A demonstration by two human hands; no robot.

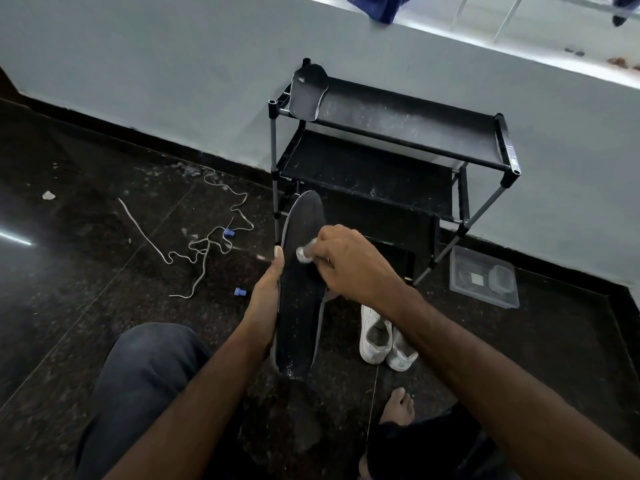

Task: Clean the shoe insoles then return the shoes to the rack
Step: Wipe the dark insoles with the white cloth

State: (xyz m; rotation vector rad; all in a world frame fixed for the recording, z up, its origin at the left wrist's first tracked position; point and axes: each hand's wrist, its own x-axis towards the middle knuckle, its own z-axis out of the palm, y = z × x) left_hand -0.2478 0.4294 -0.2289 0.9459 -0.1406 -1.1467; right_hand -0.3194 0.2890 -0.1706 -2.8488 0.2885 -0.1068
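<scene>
My left hand (265, 299) holds the dark insole (300, 282) along its left edge, thumb pressed to the rim, keeping it up above the floor in front of the black shoe rack (391, 147). My right hand (349, 265) pinches a small pale wad (304, 253) against the insole's surface. 1 more insole (308, 93) lies on the rack's top shelf, and 2 white shoes (384, 337) stand on the floor just right of the insole I hold.
</scene>
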